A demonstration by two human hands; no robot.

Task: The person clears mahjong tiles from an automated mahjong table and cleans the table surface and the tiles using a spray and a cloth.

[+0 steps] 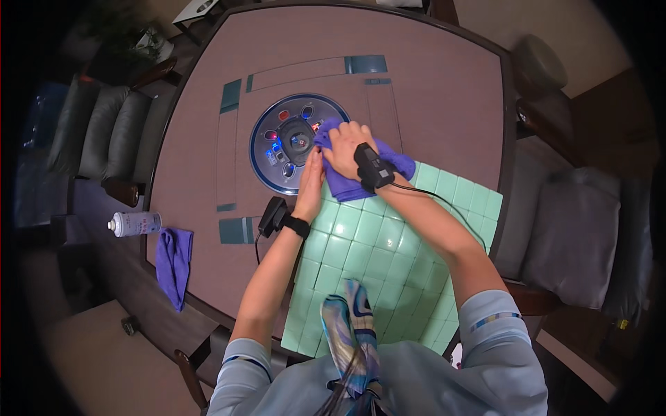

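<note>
A block of mahjong tiles (372,260) lies before me, with pale green backs up, in close rows. My right hand (349,148) presses a purple cloth (347,188) over the far left corner of the block, fingers curled on the fabric. Along the block's left side, near that corner, my left hand (312,184) rests flat on its edge with straight fingers; its thumb is hidden. Just beyond both hands is the round control panel (265,174) of an automatic mahjong table, with lit buttons and dice under a clear dome (301,141).
The brown table top (426,99) has a dark raised rim. At its left edge lie a spray can (136,224), on its side, and a second purple cloth (174,265) hanging partly over. Cushioned armchairs (572,234) flank the table. Wrist devices trail cables (442,200).
</note>
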